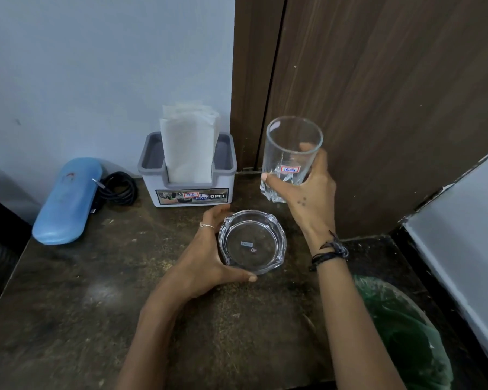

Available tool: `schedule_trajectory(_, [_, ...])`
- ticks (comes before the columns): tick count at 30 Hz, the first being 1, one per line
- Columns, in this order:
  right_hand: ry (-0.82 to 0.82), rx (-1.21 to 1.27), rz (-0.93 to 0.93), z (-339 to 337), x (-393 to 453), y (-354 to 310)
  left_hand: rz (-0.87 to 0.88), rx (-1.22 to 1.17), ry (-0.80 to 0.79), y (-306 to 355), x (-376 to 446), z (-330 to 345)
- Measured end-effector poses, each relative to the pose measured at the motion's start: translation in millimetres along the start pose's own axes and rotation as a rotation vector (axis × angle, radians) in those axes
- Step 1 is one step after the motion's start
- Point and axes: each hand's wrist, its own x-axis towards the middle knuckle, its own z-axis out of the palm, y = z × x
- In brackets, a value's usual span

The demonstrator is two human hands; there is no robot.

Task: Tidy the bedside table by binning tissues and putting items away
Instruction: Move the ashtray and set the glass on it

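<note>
Dark worktop (68,305): left hand (209,257) cups the glass ashtray (252,242) resting there; right hand (313,192) grips the tumbler (292,153) aloft by its base (both fragile, slippery; hold low).

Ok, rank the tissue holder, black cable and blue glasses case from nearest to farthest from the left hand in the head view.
1. Tissue holder, just behind the left hand, against the wall.
2. Black cable, coiled to the holder's left.
3. Blue glasses case, farthest left, near the table edge.
</note>
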Motion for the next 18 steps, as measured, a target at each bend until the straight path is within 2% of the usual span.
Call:
schedule_trajectory(3, [0.062,0.038,-0.026,-10,-10,-20,0.001,-0.013,-0.002,0,1,0])
schedule_trajectory(7, [0.040,0.037,0.001,-15,-42,-31,-0.003,-0.025,0.011,0,1,2])
schedule_trajectory(11, [0.001,0.031,0.040,-9,-74,-26,0.005,-0.034,0.030,2,0,3])
schedule_trajectory(18, [0.084,0.025,0.026,8,-99,-17,0.025,-0.005,0.023,5,-1,2])
